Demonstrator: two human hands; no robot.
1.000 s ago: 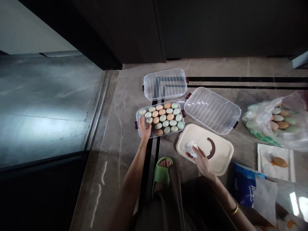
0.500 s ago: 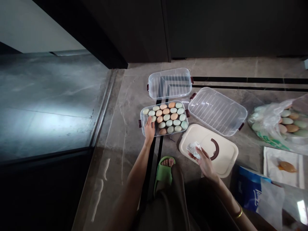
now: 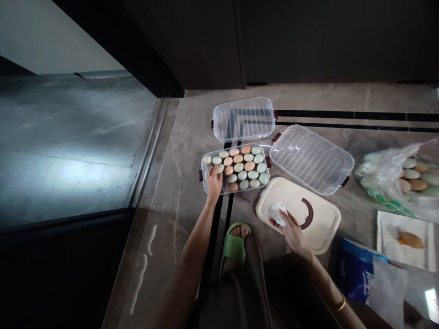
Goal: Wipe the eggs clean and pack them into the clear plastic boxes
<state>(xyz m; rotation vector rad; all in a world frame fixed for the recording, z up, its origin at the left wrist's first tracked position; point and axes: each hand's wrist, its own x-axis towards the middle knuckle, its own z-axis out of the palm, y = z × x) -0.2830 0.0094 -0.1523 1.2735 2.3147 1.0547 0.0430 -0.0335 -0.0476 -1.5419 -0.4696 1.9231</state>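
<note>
1. Egg tray (image 3: 206, 177): before us, long axis running left to right, nearer our left hand (image 3: 214, 183).
2. Our right hand (image 3: 291, 228) grips crumpled tissue (image 3: 276, 213).
3. Pale-green egg (image 3: 221, 168): in that tray, just ahead of our left hand; whether gripped, we cannot tell.

The left hand (image 3: 214, 183) is at the eggs (image 3: 238, 167), which lie in rows in the tray (image 3: 205, 172), most of them right of its fingers. Beyond this sits the far tray (image 3: 244, 119); the side tray (image 3: 310, 160) lies ahead of the right hand (image 3: 292, 230). The right hand's grip has the tissue (image 3: 275, 212) in it, above the lid (image 3: 324, 230). Farther right come the bag (image 3: 386, 171) (more eggs inside), the sheet (image 3: 384, 225) nearer, then the pack (image 3: 353, 276). Behind the left hand, slightly right, is the slipper (image 3: 233, 249).
</note>
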